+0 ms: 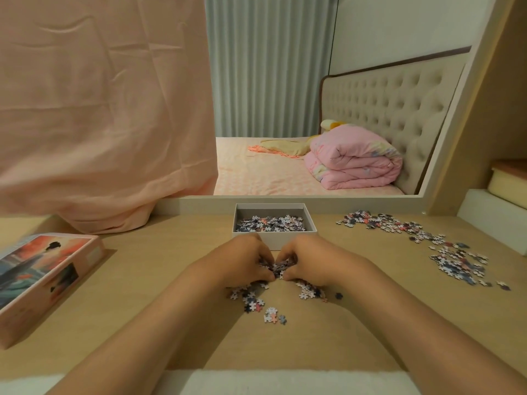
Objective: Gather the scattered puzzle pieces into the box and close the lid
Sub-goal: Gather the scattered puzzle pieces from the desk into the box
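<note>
Bare forearms run up from the bottom edge across the pale wooden table (pixel 142 280) to the left hand (pixel 245 260) and the right hand (pixel 306 262), which meet just in front of the open white cardboard box (pixel 285 243). Both hands have their fingers curled inward, facing each other, and together they cup a small heap of white, navy and pink jigsaw pieces (pixel 279 266). Whether the heap is lifted or resting on the table I cannot tell.

Loose pieces by the left wrist (pixel 248 297) and loose pieces by the right wrist (pixel 310 293) lie outside the cupped fingers, with a tiny cluster of strays (pixel 273 315) nearer the camera. The box already holds a shallow layer of pieces (pixel 271 223). A long scatter of pieces (pixel 413 240) trails across the right side of the table, well apart from the hands. The pink lid printed with a picture (pixel 42 277) lies at the far left, off the box.

This looks like the scooping step, with the task perhaps a third done. The next move calls for keeping both hands pressed together so nothing slips out below, raising the heap over the near wall of the box, and spreading the fingers only once above the inside. After that come the strays by the wrists, then the right-hand scatter; the lid comes last.
</note>
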`<state>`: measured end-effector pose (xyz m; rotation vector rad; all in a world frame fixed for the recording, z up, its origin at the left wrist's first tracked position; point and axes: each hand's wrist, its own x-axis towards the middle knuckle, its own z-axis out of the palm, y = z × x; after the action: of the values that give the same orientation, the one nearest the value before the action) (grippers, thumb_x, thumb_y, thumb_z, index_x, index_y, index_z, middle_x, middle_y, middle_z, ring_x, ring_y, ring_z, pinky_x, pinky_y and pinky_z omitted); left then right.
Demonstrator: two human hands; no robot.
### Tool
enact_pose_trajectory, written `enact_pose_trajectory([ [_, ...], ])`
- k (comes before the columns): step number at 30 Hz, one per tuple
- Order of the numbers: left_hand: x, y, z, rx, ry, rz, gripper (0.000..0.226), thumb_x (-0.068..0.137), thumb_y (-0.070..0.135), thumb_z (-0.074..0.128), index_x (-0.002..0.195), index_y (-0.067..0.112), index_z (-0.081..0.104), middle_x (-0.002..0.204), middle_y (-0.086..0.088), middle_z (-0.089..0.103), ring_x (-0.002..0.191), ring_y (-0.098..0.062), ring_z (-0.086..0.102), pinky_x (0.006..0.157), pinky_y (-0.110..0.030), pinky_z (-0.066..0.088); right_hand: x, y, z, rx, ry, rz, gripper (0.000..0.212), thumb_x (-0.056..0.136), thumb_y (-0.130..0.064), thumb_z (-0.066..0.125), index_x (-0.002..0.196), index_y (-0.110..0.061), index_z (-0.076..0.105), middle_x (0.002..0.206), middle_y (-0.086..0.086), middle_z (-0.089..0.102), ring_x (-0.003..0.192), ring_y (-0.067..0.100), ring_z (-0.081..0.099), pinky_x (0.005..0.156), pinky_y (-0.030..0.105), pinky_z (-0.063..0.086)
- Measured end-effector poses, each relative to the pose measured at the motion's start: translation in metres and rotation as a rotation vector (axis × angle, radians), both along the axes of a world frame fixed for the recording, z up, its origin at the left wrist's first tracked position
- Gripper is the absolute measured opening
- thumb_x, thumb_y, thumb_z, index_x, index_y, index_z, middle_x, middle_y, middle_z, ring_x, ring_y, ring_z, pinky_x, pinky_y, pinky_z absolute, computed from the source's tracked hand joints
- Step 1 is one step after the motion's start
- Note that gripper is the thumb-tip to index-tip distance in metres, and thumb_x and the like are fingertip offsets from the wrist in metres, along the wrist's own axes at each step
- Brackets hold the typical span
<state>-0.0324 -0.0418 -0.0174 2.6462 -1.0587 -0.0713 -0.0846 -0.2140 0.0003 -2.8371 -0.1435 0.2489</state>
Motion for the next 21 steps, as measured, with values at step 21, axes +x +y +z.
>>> enact_pose_trajectory([
  [21,0.031,0.019,0.008,-0.442,0.241,0.043,0.005,0.084,0.027,0.076,0.082,0.023,0.077,0.077,0.008,0.074,0.074,-0.007,0.066,0.071,-0.025,0.054,0.067,-0.008,0.023,0.433,-0.421,-0.170,0.019,0.088,-0.019,0.074,0.106,-0.022,0.077,0.094,0.001,0.075,0.075,0.016,0.068,0.073,0.031,0.056],
])
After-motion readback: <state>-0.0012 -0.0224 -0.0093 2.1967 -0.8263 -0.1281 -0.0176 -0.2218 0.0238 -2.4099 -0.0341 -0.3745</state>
